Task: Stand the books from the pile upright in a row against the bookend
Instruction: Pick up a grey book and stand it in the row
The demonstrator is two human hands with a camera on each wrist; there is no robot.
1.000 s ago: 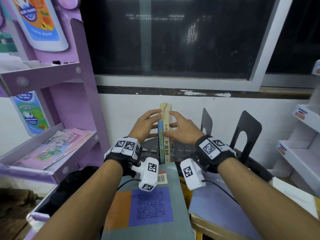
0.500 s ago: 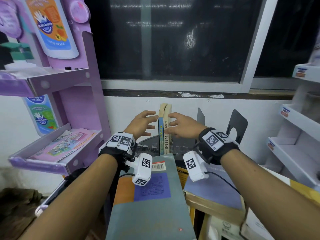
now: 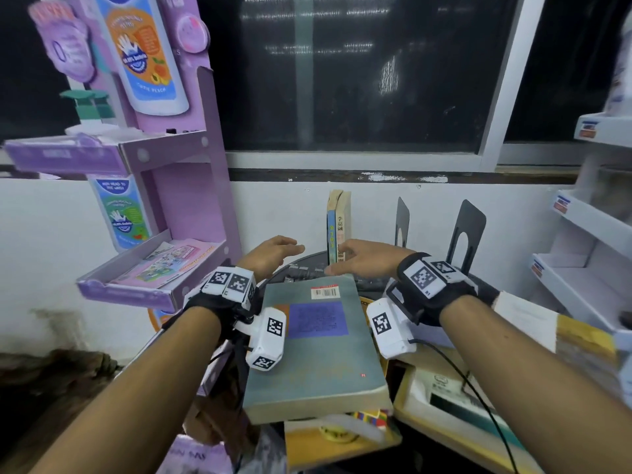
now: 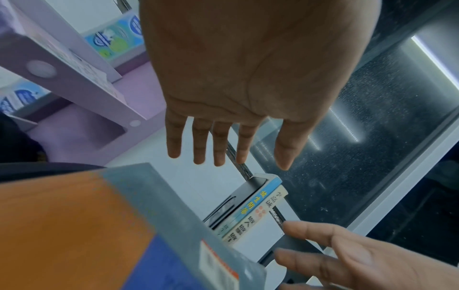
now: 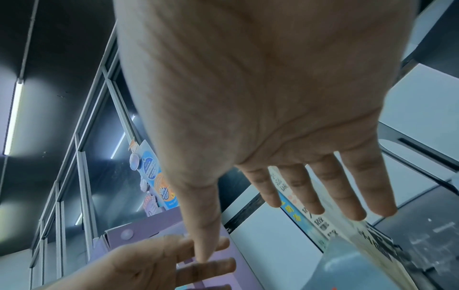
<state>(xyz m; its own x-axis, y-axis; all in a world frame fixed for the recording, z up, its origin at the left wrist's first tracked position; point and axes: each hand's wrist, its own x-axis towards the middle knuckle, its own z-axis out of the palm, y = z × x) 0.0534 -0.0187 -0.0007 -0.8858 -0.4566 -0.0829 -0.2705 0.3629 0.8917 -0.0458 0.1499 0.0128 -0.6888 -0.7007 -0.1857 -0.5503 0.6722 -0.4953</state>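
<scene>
Two thin books (image 3: 338,224) (image 4: 250,209) (image 5: 293,198) stand upright by themselves against the white wall, one with a blue spine, one cream. A black bookend plate (image 4: 229,204) shows just left of them in the left wrist view. My left hand (image 3: 273,253) (image 4: 223,149) hovers left of them with straight fingers, holding nothing. My right hand (image 3: 359,260) (image 5: 310,198) hovers low in front of them, fingers spread, also holding nothing. Below both wrists lies a thick grey-green book (image 3: 314,343) (image 4: 104,225) on top of the pile.
Two more black bookends (image 3: 465,230) stand to the right of the upright books. A purple display shelf (image 3: 154,278) crowds the left side, white shelves (image 3: 588,265) the right. Other books and papers (image 3: 444,398) lie stacked under and right of the grey-green book.
Both hands have let go of the two upright books and drawn back and down toward the pile. The books stay standing.
</scene>
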